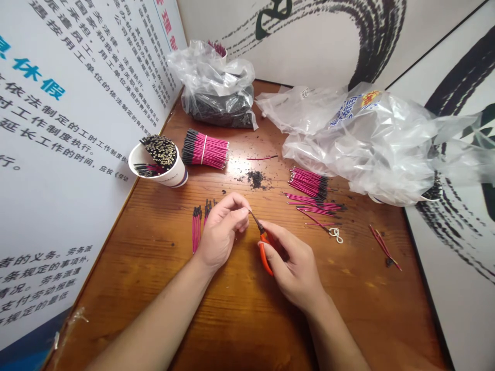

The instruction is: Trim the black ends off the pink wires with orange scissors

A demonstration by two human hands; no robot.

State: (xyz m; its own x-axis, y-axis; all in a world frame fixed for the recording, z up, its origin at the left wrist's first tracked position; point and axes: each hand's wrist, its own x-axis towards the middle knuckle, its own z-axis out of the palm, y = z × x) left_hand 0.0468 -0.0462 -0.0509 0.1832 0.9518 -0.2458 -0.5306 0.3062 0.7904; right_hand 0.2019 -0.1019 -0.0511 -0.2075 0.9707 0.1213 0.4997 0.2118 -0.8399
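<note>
My right hand (292, 257) is closed round the orange handles of small pliers or cutters (266, 252). Their narrow dark tip reaches up to the fingertips of my left hand (224, 226). That left hand is pinched, and whatever lies between its fingers is too small to make out. Beside and partly behind it lie short pink wires with black ends (197, 226). Beyond both hands is a little heap of black bits (256, 179). To the right, more pink wires with black ends (309, 184) lie in a pile, with several loose ones nearer me.
A paper cup (170, 178) of black-ended wires stands at the left, beside a banded pink bundle (205, 149). Plastic bags (220, 98) sit at the back, and a large clear bag (371, 139) at the right. White rings (336, 235) and a few wires (382, 245) lie on the right. Printed panels border the table.
</note>
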